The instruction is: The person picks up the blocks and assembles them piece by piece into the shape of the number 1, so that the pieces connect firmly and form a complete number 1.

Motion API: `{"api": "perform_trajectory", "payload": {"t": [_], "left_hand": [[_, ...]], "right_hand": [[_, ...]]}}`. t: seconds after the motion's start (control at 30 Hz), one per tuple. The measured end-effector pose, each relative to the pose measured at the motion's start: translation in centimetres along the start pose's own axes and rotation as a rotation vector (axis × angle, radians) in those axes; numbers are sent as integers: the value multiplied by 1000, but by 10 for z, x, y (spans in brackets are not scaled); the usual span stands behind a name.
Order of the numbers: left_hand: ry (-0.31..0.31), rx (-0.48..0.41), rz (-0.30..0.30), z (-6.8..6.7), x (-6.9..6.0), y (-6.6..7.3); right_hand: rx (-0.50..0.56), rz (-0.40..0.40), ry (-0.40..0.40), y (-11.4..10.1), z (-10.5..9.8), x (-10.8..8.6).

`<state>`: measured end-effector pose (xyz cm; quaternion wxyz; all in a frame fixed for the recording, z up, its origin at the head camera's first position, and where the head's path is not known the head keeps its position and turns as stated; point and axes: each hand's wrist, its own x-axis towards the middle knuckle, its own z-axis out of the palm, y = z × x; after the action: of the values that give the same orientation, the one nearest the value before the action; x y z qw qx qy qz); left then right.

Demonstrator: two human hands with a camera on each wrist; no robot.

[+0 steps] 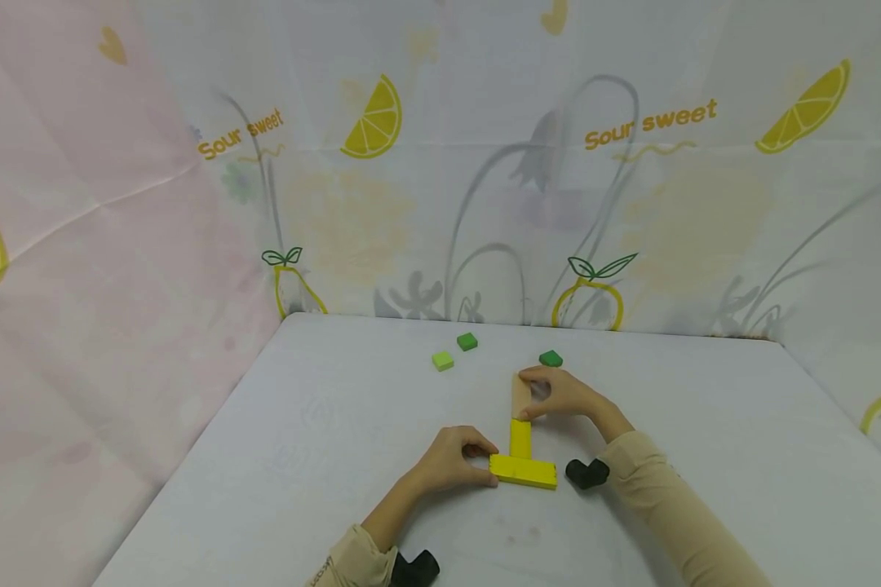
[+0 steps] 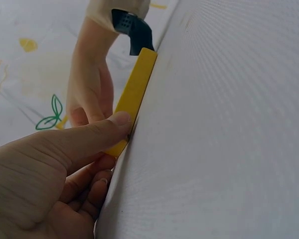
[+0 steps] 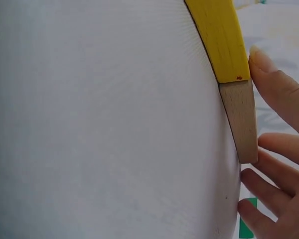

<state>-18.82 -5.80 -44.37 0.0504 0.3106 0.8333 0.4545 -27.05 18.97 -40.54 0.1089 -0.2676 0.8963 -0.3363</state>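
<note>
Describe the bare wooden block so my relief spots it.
On the white table, a yellow block lies crosswise, a second yellow block extending away from its middle. The bare wooden block continues that line at its far end; unlike its yellow neighbours, it's unpainted.

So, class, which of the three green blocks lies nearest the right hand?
The dark green block, just beyond the right hand; the lime block and mid-green block lie farther left.

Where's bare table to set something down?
Free: the table between left edge and left hand, and between right sleeve and right edge. Crowded: the middle, around the two yellow blocks, wooden block and right hand, with green blocks beyond.
</note>
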Motion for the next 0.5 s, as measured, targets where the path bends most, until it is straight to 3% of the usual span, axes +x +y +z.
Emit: {"api": "perform_trajectory", "payload": {"t": [0.5], "left_hand": [[1, -4, -10, 0, -1, 0]], "right_hand": [[-2, 15, -25, 11, -3, 0]]}}
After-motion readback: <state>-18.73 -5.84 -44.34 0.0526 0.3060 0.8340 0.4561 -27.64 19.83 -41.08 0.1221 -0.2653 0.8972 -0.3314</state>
